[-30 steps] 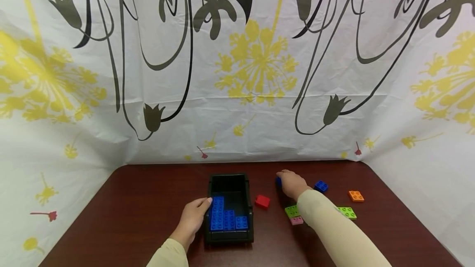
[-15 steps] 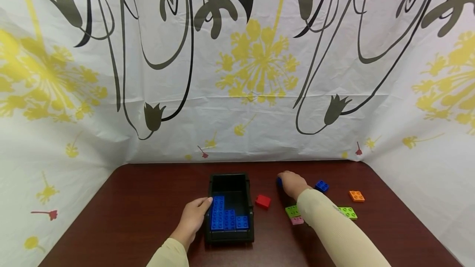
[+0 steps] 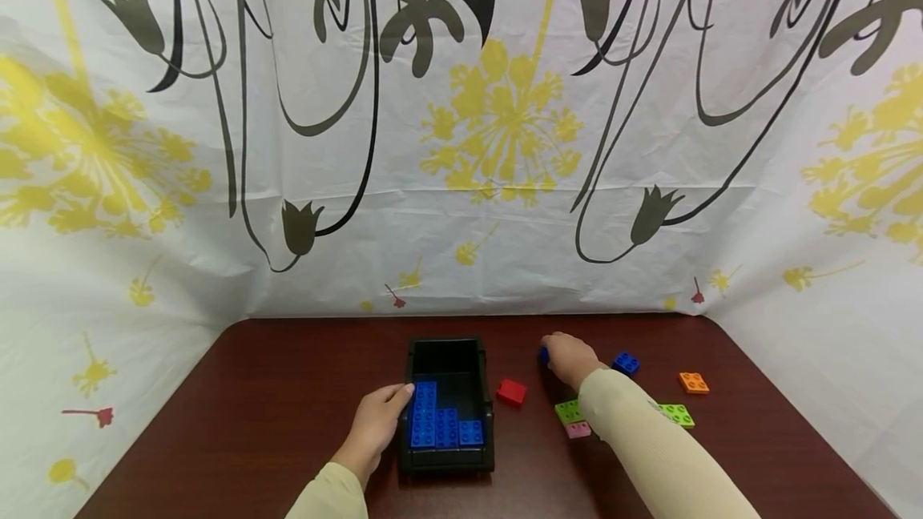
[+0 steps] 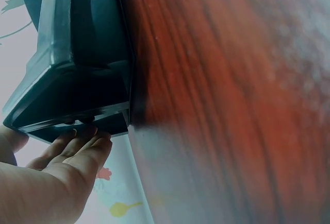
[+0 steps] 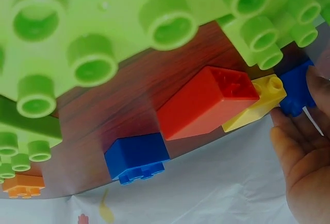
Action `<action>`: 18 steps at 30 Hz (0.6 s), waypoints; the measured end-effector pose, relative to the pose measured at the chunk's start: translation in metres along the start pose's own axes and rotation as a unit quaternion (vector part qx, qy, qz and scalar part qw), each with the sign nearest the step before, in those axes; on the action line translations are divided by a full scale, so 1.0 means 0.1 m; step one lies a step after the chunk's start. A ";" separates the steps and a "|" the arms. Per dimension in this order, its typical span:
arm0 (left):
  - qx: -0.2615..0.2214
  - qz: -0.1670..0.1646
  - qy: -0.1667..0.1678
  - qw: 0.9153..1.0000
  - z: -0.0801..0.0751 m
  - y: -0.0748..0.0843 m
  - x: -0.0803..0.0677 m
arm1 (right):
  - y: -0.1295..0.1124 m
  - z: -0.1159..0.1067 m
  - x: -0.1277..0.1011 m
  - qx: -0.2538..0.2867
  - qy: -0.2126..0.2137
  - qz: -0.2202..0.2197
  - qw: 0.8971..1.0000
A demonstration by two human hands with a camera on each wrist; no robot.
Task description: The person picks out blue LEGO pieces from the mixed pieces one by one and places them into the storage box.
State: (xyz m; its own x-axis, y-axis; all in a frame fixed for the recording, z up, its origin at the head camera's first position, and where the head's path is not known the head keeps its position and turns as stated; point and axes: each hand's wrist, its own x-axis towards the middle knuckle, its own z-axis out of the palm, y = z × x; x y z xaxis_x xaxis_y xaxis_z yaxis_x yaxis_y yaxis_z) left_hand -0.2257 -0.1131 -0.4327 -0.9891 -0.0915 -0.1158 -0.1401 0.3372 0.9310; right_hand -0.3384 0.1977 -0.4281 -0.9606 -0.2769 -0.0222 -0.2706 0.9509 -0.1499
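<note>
A black plastic bin (image 3: 447,459) stands mid-table and holds several blue toy bricks (image 3: 424,415) in its front part. My left hand (image 3: 373,423) grips the bin's left side, thumb at the rim; in the left wrist view its fingers (image 4: 85,152) lie against the outer wall. At the far right of the bin, my right hand (image 3: 570,357) pinches a blue toy brick (image 5: 296,87) between thumb and fingers. Close by that brick in the right wrist view are a yellow brick (image 5: 263,103) and a red brick (image 5: 209,103); the right arm hides both in the head view.
Another red brick (image 3: 511,392) lies just right of the bin. Green bricks (image 3: 568,411), a pink brick (image 3: 578,429), a second blue brick (image 3: 626,363) and an orange brick (image 3: 694,383) lie around the right forearm. A patterned white sheet (image 3: 433,263) hangs behind the table.
</note>
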 end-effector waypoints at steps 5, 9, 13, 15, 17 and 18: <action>-0.002 0.004 -0.003 1.000 0.00 0.00 0.00 | 0.00 -0.01 -0.01 0.010 0.018 -0.008 1.000; -0.003 0.001 0.000 1.000 0.00 0.00 0.00 | -0.02 -0.03 -0.02 0.027 0.029 -0.009 0.999; -0.005 -0.003 0.001 1.000 0.01 0.00 0.00 | -0.05 -0.04 -0.05 0.039 0.035 -0.007 0.999; -0.005 -0.004 0.002 1.000 0.01 0.00 0.00 | -0.06 -0.04 -0.06 0.042 0.037 -0.008 0.998; -0.005 -0.004 0.002 1.000 0.01 0.00 0.00 | -0.07 -0.05 -0.07 0.046 0.038 -0.006 0.998; -0.005 -0.003 0.002 1.000 0.01 0.00 0.00 | -0.08 -0.06 -0.08 0.049 0.039 -0.004 0.998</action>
State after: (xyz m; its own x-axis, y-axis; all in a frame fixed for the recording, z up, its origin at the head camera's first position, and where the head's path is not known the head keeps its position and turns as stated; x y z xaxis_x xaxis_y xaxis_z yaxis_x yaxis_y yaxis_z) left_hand -0.2256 -0.1119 -0.4334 -0.9879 -0.0974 -0.1208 -0.1464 0.3274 0.9335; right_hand -0.3290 0.1930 -0.4211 -0.9613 -0.2699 0.0555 -0.2752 0.9296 -0.2451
